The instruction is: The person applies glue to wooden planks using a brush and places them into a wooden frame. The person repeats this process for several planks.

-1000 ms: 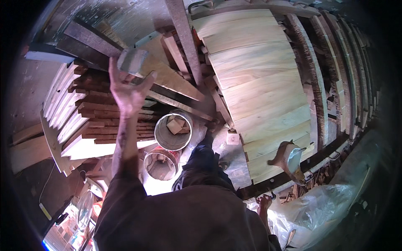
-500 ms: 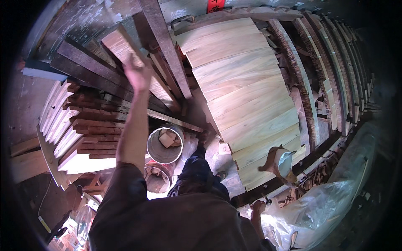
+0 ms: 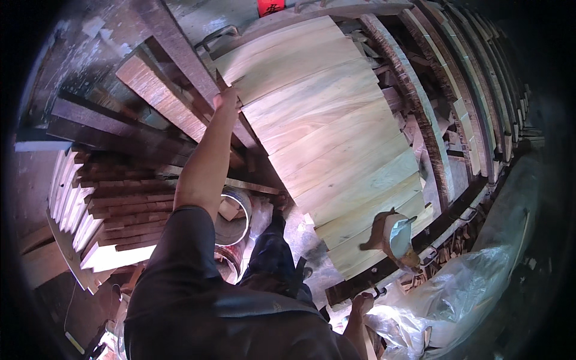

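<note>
My left hand [image 3: 227, 99] reaches to the left edge of a panel of pale wooden boards [image 3: 336, 120], beside a dark plank [image 3: 180, 51]. Its fingers are curled; what lies in them is hidden. Low on the right, my right hand [image 3: 362, 303] is closed at a small dark metal handle [image 3: 380, 292] by the near corner of the panel. The boards lie side by side, edge to edge, on a rack. A white-lined container [image 3: 401, 235] with a brown outside rests over the panel's near right part.
Rough planks [image 3: 159, 90] lean to the left, above a stack of cut boards [image 3: 129, 204]. Two round buckets stand by my legs, the upper bucket [image 3: 233, 216] holding wood scraps. Several curved rack bars [image 3: 414, 102] run off to the right. Clear plastic sheeting [image 3: 444, 300] lies at lower right.
My left hand has moved right, from over the leaning planks to the panel's left edge, and its fingers have curled. My right hand stays by the metal handle. The whole view has shifted.
</note>
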